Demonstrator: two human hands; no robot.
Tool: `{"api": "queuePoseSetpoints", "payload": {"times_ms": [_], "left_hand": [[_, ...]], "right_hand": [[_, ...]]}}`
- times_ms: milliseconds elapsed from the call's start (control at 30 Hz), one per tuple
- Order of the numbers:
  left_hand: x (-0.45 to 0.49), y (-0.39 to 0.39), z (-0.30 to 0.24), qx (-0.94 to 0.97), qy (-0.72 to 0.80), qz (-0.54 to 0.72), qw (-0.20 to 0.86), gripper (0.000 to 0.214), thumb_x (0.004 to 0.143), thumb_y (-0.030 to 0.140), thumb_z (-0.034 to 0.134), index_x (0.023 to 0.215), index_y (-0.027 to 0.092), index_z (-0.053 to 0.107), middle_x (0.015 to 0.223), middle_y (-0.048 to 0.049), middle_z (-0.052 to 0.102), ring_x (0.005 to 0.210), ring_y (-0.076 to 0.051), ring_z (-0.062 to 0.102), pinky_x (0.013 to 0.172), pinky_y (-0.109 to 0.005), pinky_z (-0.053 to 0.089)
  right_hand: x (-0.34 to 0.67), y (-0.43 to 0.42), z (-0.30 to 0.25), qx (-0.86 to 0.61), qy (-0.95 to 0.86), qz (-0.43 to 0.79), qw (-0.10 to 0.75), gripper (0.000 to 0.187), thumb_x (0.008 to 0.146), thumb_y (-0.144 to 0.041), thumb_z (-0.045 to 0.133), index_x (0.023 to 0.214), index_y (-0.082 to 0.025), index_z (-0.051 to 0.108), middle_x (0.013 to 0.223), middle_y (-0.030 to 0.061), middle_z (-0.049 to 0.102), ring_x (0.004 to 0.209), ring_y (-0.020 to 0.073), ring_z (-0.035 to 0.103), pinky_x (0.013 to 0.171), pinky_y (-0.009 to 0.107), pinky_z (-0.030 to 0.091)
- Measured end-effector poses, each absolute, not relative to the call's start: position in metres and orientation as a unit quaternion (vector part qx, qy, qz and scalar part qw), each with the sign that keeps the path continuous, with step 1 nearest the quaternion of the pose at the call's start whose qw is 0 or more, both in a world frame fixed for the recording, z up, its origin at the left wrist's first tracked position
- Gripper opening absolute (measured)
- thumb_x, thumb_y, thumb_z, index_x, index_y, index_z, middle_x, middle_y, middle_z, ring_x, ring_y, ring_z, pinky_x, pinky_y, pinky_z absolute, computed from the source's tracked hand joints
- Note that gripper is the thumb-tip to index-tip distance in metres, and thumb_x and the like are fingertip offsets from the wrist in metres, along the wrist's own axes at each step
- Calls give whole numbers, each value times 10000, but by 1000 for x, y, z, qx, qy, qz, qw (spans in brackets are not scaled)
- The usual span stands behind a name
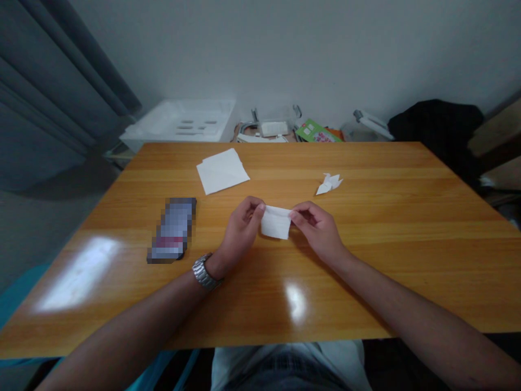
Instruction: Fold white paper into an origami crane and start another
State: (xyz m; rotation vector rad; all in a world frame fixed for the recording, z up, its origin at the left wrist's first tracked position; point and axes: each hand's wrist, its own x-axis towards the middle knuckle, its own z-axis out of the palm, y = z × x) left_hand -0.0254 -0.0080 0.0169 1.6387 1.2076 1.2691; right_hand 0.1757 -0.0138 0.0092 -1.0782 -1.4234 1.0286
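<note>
Fig.: White rectangular paper piece (275, 222) grasped at its short ends betw. fingers & thumbs of L hand (243, 228) and R hand (317, 231), held just above centre of honey-brown wooden table (366, 157), apparently to keep it taut. Loose white paper sheets (222, 171) lie nr. far edge; small folded white paper figure (329, 184) twd. far R corner; pixelated flat rectangular object (171, 230) L of hands, seemingly set aside, out of hands' way.

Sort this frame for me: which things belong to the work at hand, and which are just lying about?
Part of the work: folded white paper pinched between left hand and right hand; loose white paper sheets; small folded paper figure.

Just lying about: pixelated flat object; white plastic tray beyond the table.
</note>
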Motion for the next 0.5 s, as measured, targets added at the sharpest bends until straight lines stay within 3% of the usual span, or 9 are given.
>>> {"api": "queuePoseSetpoints", "payload": {"times_ms": [500], "left_hand": [[-25,-9,19,656,492,444,361,193,955,354,592,875,179,609,787,-13,673,663,-118,607,584,-204,471]], "right_hand": [[181,-11,9,-446,-647,452,422,232,931,-438,671,894,-211,701,849,24,730,779,174,663,741,304,521]]}}
